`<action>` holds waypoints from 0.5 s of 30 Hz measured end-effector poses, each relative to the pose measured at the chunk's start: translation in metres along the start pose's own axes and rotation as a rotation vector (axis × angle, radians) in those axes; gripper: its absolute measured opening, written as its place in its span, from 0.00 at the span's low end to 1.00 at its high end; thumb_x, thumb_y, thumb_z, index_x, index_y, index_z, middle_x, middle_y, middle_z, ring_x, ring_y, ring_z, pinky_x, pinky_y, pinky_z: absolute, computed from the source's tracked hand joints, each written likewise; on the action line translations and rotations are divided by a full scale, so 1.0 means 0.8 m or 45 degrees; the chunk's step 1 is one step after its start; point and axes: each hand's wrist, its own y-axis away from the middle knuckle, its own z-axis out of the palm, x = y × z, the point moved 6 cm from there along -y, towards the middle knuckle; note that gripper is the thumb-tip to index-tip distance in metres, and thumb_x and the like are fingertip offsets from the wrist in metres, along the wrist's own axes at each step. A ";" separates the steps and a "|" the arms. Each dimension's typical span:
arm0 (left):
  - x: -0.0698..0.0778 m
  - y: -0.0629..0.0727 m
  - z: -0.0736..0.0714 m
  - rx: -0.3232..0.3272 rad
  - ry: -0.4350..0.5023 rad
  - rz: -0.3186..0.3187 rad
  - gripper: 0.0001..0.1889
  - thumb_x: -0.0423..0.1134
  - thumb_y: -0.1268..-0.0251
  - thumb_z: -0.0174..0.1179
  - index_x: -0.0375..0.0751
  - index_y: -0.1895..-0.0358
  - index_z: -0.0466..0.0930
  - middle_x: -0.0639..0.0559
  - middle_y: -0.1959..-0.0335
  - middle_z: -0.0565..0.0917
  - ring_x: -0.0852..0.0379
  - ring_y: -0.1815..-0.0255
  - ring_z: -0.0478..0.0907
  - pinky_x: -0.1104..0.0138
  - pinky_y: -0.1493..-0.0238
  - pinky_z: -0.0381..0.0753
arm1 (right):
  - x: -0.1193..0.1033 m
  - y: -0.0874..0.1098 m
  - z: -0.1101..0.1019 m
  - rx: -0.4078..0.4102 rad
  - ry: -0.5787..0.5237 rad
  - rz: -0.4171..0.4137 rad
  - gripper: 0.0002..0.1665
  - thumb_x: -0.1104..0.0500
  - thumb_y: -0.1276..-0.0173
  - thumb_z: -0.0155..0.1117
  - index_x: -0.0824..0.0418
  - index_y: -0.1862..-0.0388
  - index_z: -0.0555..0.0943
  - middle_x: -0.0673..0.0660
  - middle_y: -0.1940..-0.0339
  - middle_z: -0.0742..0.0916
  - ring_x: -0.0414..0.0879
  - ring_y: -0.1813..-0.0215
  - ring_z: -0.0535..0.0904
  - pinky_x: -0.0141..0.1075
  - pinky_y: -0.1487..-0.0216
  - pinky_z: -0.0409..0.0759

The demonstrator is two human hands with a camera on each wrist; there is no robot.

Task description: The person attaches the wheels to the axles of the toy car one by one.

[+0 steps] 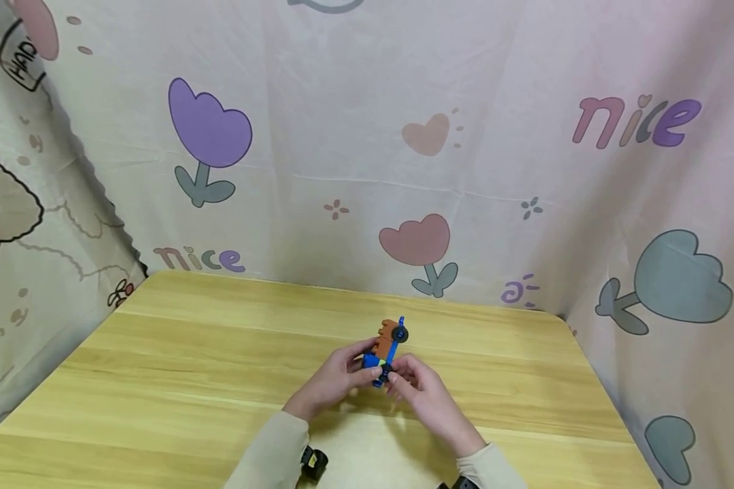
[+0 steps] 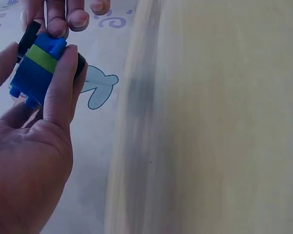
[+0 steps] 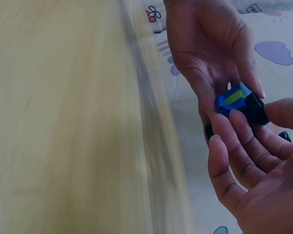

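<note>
A small toy car (image 1: 385, 347) built from orange and blue bricks is held above the table, tilted with its orange end up. My left hand (image 1: 331, 382) grips its blue end between thumb and fingers. At the lower black wheel (image 3: 255, 109), the thumb and fingertips of my right hand (image 1: 429, 397) pinch the car. Another black wheel (image 1: 399, 334) shows near the upper end. A lime-green strip (image 2: 41, 58) crosses the blue bricks in the left wrist view. Fingers hide part of the car's underside.
The light wooden table (image 1: 220, 353) stretches out around both hands. Behind it hangs a pale curtain (image 1: 342, 122) printed with flowers, hearts and words. Black wrist straps with cameras (image 1: 314, 463) sit over beige sleeves (image 1: 272, 451).
</note>
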 end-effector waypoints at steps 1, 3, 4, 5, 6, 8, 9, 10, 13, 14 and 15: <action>0.001 0.000 0.000 0.003 -0.013 0.003 0.35 0.38 0.29 0.60 0.28 0.26 0.56 0.31 0.33 0.68 0.40 0.35 0.69 0.60 0.45 0.78 | 0.000 0.000 -0.001 0.002 -0.003 -0.003 0.12 0.57 0.24 0.56 0.64 0.50 0.76 0.59 0.61 0.83 0.56 0.59 0.82 0.44 0.57 0.82; 0.002 -0.001 -0.002 0.022 -0.035 0.006 0.34 0.39 0.29 0.60 0.28 0.27 0.57 0.31 0.33 0.68 0.39 0.34 0.68 0.60 0.46 0.78 | 0.000 0.000 -0.002 0.001 -0.009 -0.007 0.12 0.57 0.24 0.57 0.64 0.50 0.76 0.59 0.61 0.83 0.56 0.59 0.82 0.44 0.57 0.82; 0.002 -0.001 -0.002 0.035 -0.042 0.007 0.33 0.40 0.29 0.60 0.28 0.27 0.58 0.32 0.33 0.69 0.39 0.34 0.68 0.60 0.46 0.78 | -0.001 0.000 -0.002 0.001 -0.013 -0.010 0.12 0.58 0.24 0.57 0.65 0.50 0.76 0.60 0.61 0.83 0.57 0.59 0.82 0.45 0.56 0.82; 0.003 -0.001 -0.003 0.049 -0.043 0.007 0.33 0.40 0.29 0.60 0.28 0.28 0.59 0.32 0.33 0.69 0.39 0.34 0.68 0.59 0.46 0.79 | -0.001 0.000 -0.002 0.000 -0.015 -0.013 0.12 0.58 0.24 0.57 0.65 0.50 0.76 0.60 0.61 0.83 0.57 0.59 0.82 0.46 0.56 0.82; 0.002 -0.001 -0.004 0.065 -0.049 0.006 0.32 0.39 0.29 0.60 0.28 0.29 0.61 0.32 0.34 0.70 0.39 0.34 0.69 0.59 0.47 0.79 | -0.001 0.000 -0.002 0.000 -0.019 -0.016 0.12 0.58 0.25 0.57 0.66 0.50 0.76 0.61 0.61 0.83 0.58 0.59 0.82 0.47 0.56 0.82; 0.002 -0.002 -0.005 0.094 -0.067 0.008 0.30 0.39 0.29 0.60 0.28 0.30 0.63 0.33 0.35 0.71 0.38 0.35 0.69 0.58 0.47 0.79 | -0.001 0.000 -0.002 -0.002 -0.026 -0.019 0.12 0.59 0.25 0.58 0.66 0.50 0.76 0.61 0.61 0.83 0.60 0.58 0.82 0.48 0.55 0.81; 0.002 -0.002 -0.005 0.105 -0.075 0.011 0.29 0.38 0.29 0.60 0.28 0.31 0.64 0.34 0.37 0.73 0.38 0.36 0.70 0.57 0.47 0.79 | -0.001 0.000 -0.002 -0.003 -0.030 -0.021 0.11 0.59 0.25 0.58 0.65 0.51 0.76 0.60 0.61 0.83 0.60 0.58 0.82 0.48 0.54 0.81; 0.002 -0.002 -0.005 0.117 -0.082 0.010 0.28 0.38 0.29 0.60 0.28 0.31 0.65 0.35 0.38 0.74 0.38 0.36 0.71 0.57 0.47 0.79 | 0.000 0.000 -0.002 -0.003 -0.030 -0.025 0.10 0.59 0.25 0.57 0.65 0.51 0.76 0.60 0.61 0.83 0.61 0.58 0.82 0.49 0.54 0.81; 0.003 -0.002 -0.006 0.138 -0.088 0.010 0.26 0.36 0.31 0.62 0.30 0.34 0.68 0.37 0.41 0.76 0.39 0.38 0.72 0.57 0.47 0.79 | 0.002 -0.001 -0.004 -0.004 -0.017 -0.028 0.09 0.59 0.24 0.57 0.63 0.52 0.77 0.59 0.61 0.84 0.60 0.58 0.82 0.49 0.53 0.80; 0.003 -0.001 -0.006 0.143 -0.085 0.012 0.25 0.36 0.32 0.62 0.30 0.35 0.69 0.38 0.42 0.77 0.40 0.40 0.73 0.57 0.47 0.80 | 0.002 -0.001 -0.005 -0.003 -0.006 -0.032 0.09 0.59 0.24 0.57 0.63 0.52 0.78 0.58 0.61 0.84 0.60 0.58 0.82 0.48 0.53 0.80; 0.004 -0.001 -0.006 0.146 -0.076 0.013 0.25 0.35 0.32 0.63 0.30 0.36 0.70 0.38 0.43 0.78 0.41 0.41 0.75 0.57 0.49 0.81 | 0.001 -0.001 -0.006 0.000 0.003 -0.036 0.08 0.59 0.24 0.57 0.63 0.53 0.78 0.58 0.61 0.84 0.60 0.58 0.82 0.48 0.52 0.80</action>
